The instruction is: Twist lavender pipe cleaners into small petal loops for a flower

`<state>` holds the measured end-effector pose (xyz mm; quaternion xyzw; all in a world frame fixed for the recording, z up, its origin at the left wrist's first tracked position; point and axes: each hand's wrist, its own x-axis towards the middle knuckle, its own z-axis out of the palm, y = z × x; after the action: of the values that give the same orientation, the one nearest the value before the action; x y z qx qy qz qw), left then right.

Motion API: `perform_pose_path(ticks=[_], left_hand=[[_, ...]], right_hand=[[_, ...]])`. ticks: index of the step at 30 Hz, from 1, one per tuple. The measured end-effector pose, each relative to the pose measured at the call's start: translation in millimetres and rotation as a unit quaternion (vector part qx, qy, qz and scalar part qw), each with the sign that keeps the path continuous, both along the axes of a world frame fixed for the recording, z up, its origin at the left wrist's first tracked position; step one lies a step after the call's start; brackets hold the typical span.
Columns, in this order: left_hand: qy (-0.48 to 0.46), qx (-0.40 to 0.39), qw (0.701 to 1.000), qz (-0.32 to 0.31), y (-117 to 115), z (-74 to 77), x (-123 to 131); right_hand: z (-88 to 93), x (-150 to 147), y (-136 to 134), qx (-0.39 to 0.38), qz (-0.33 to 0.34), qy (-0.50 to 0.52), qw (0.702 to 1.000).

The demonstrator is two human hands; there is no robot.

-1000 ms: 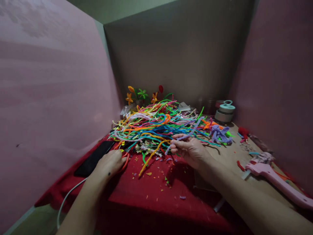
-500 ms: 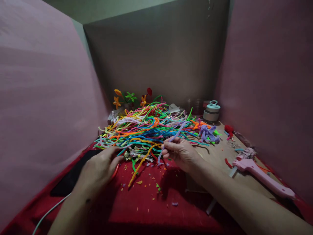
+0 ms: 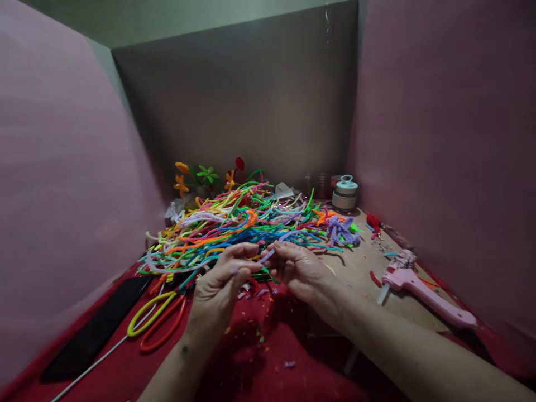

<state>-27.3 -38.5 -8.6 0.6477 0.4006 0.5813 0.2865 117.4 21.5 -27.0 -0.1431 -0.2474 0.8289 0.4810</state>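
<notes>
hands meet at the centre of the view, just in front of a pile of pipe cleaners (image 3: 247, 223). left hand (image 3: 221, 285) and right hand (image 3: 299, 268) hold one short lilac pipe cleaner (image 3: 267, 256) between them. fingers of the left hand are closed together on its lower left end; fingers of the right hand are pinched on its upper right end. the lilac pipe cleaner spans the small gap between the two hands, tilted up toward the right, and sits just above the near edge of the pile.

the pile lies on the tabletop (image 3: 355, 268) and mixes orange, green, blue, yellow, pink and white strands in a loose tangle. a bent purple pipe cleaner shape (image 3: 340, 230) rests at the right edge of the pile. finished pipe cleaner flowers (image 3: 201, 176) stand upright behind the pile, near the back wall.

scissors (image 3: 157, 318) with yellow and orange handles lie flat on the red cloth (image 3: 251, 368), to the left of the left hand and apart from it. a black phone (image 3: 96, 329) lies further left, with a white cable (image 3: 96, 363) running beside it. a pink glue gun (image 3: 422, 290) lies on the tabletop to the right, well apart from the right hand. a tape roll (image 3: 345, 195) stands at the back right. small coloured offcuts are scattered on the red cloth below the hands.
</notes>
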Motion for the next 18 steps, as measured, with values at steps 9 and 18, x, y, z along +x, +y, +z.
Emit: perform_pose_path(ticks=[9,18], left_hand=[[-0.426,-0.096,0.899,-0.044,17,3.9,-13],[-0.548,-0.077,0.832,-0.036,12,12.5,-37]], right_hand=[[11.7,5,5,-0.077,-0.071,0.069,0.992],[15.7,12,6,0.004,-0.048,0.028,0.998]])
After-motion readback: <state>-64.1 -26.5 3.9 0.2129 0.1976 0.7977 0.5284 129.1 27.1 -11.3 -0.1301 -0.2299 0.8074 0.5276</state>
